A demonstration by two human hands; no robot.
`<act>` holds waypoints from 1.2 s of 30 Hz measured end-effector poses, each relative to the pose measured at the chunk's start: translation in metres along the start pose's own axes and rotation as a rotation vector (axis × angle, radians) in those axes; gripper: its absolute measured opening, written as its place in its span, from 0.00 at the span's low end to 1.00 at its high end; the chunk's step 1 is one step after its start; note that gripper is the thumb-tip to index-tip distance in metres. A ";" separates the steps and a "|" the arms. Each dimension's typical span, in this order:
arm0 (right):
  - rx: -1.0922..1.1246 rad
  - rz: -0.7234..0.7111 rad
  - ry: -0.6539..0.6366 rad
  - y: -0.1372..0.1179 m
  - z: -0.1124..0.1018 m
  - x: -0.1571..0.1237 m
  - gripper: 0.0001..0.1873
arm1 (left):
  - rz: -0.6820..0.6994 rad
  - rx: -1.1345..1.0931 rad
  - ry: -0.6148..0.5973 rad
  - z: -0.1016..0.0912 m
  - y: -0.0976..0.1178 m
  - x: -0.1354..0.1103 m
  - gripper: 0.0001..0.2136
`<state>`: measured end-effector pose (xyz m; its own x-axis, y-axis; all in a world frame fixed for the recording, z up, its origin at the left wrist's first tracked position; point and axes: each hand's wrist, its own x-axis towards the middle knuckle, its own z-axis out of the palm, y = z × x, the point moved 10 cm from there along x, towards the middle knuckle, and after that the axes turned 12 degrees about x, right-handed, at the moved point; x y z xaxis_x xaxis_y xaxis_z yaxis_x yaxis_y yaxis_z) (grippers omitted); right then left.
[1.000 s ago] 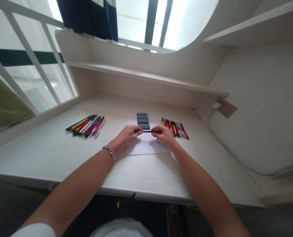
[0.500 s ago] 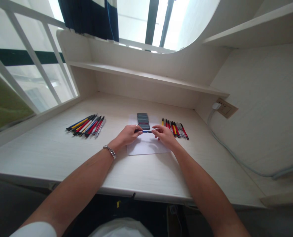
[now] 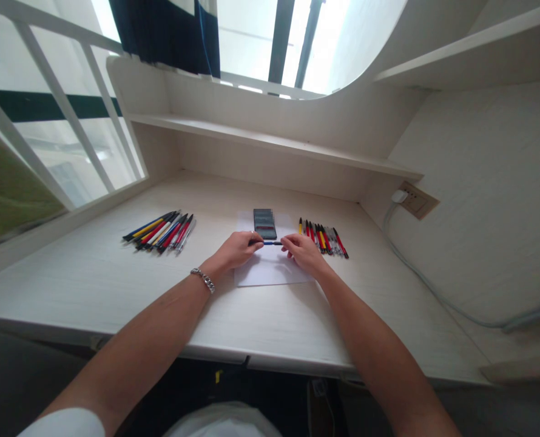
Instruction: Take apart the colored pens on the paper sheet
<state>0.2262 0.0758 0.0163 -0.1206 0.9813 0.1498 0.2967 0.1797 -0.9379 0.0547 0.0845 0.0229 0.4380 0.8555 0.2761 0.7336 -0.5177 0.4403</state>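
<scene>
A blue pen with dark ends (image 3: pixel 269 243) lies level between my two hands, above a sheet of white paper (image 3: pixel 265 274). Its left end is pinched in the fingers of my left hand (image 3: pixel 241 247), whose wrist wears a silver chain bracelet. My right hand (image 3: pixel 303 247) has its thumb and fingers closed on the right end. Just beyond the pen, a dark smartphone (image 3: pixel 264 224) rests on the paper. Close to my right hand is a row of pens (image 3: pixel 324 237) in red, yellow, black and clear.
A heap of mixed pens (image 3: pixel 161 233) lies on the white desk (image 3: pixel 115 291) at the left. Along the back runs a low shelf (image 3: pixel 270 141). On the right wall, a socket (image 3: pixel 418 200) holds a white plug, its cable (image 3: pixel 420 286) trailing down the wall.
My right hand's fingers have drawn in onto the pen's right end, where they were looser before. My left hand keeps its pinch, and the pen stays almost in place.
</scene>
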 end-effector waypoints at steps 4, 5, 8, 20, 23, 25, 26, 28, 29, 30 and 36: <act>0.010 -0.010 -0.014 -0.003 0.002 -0.002 0.11 | 0.006 0.065 -0.008 0.000 0.001 -0.001 0.13; 0.042 -0.030 -0.011 -0.005 0.001 -0.002 0.10 | 0.003 0.092 -0.014 0.000 0.002 -0.001 0.13; 0.078 -0.056 -0.029 -0.005 0.004 -0.001 0.15 | -0.013 0.162 -0.027 -0.001 0.002 -0.003 0.13; -0.051 -0.164 0.015 -0.017 0.000 -0.003 0.07 | 0.091 0.082 -0.104 0.018 0.007 -0.001 0.26; -0.061 -0.156 0.024 -0.015 -0.005 -0.001 0.07 | 0.070 0.091 -0.098 0.016 0.000 0.000 0.26; -0.078 -0.150 0.030 -0.013 -0.008 0.001 0.08 | 0.055 0.083 -0.089 0.012 -0.003 0.000 0.25; -0.085 -0.144 0.036 -0.010 -0.011 0.002 0.08 | 0.046 0.082 -0.083 0.009 -0.005 0.000 0.24; -0.100 -0.119 0.049 -0.004 -0.016 0.005 0.08 | 0.023 0.089 -0.072 0.003 -0.011 0.000 0.22; -0.116 -0.103 0.060 0.000 -0.019 0.006 0.07 | 0.004 0.093 -0.067 0.001 -0.014 0.000 0.22; -0.140 -0.089 0.071 0.004 -0.022 0.007 0.07 | -0.017 0.094 -0.066 -0.002 -0.019 0.000 0.21; -0.279 -0.141 0.083 0.005 -0.012 0.007 0.08 | -0.120 0.024 -0.035 -0.009 -0.036 0.000 0.23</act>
<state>0.2378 0.0847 0.0161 -0.1046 0.9455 0.3083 0.5320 0.3151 -0.7859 0.0231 0.1034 0.0150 0.3636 0.9115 0.1921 0.7938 -0.4111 0.4481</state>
